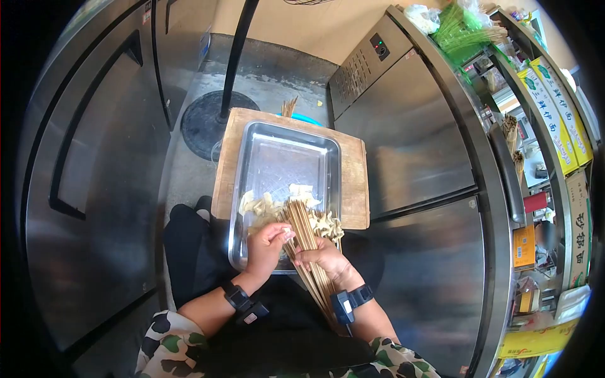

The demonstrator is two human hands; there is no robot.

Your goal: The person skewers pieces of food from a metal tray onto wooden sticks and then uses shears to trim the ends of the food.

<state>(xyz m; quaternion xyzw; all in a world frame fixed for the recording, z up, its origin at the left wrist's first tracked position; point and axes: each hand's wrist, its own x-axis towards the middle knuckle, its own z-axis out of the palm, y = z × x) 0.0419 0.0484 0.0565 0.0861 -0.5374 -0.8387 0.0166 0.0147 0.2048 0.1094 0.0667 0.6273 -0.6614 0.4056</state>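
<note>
Skewers in a thick bundle lie across the near end of the metal tray, gripped by the right hand closed around them. The left hand pinches a pale piece of food at the sticks' side. Threading looks under way; the next push likely needs the piece lined up on one stick's tip.
</note>
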